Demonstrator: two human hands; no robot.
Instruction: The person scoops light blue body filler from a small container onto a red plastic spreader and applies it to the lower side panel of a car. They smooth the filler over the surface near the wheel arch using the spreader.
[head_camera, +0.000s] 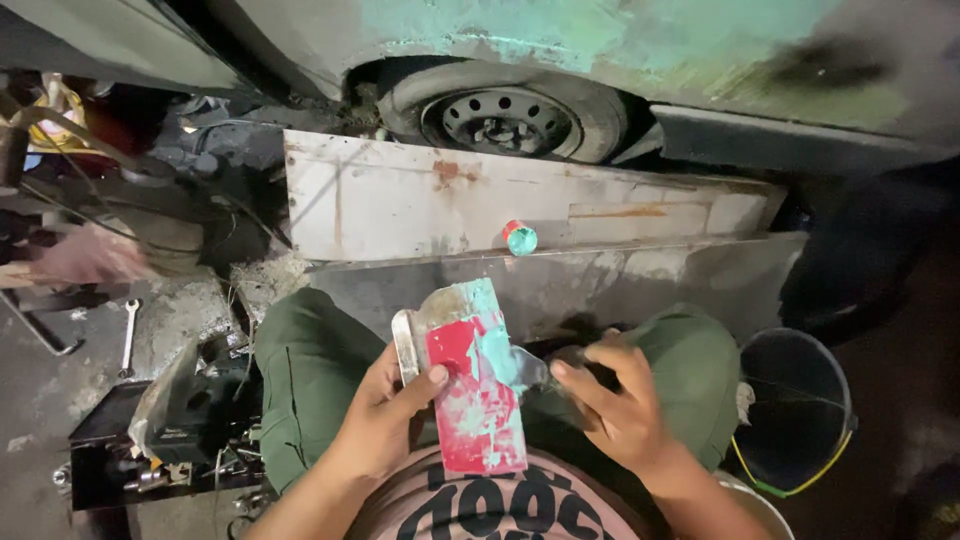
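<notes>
Over the lap of a person seated in green trousers (310, 370), the left hand (385, 420) is clamped on a flat red board (475, 395), thumb across its front face and fingers hidden behind it. This board stands tilted, its upper end leaning away from the body, and it is smeared with pale turquoise filler, thickest along the top and the right side. A metal scraper blade (405, 345) lies against the board's left edge, pinned there by the same hand. The right hand (610, 400) is closed around the handle of a putty knife (530, 368), whose blade tip touches the right edge of the board where the turquoise paste sits.

Beyond the knees, a long white rusted metal panel (430, 205) lies across the ground, and a small tin (520, 237) with a turquoise lid rests at its near edge, about midway along. Behind the panel is a car wheel (505, 120) under a body patched with the same pale green filler. A dark bucket (800, 410) with a yellow-green handle stands just beside the right knee. To the left, a wrench (128, 335) lies on the dusty floor near an open toolbox (170, 430) full of metal parts
</notes>
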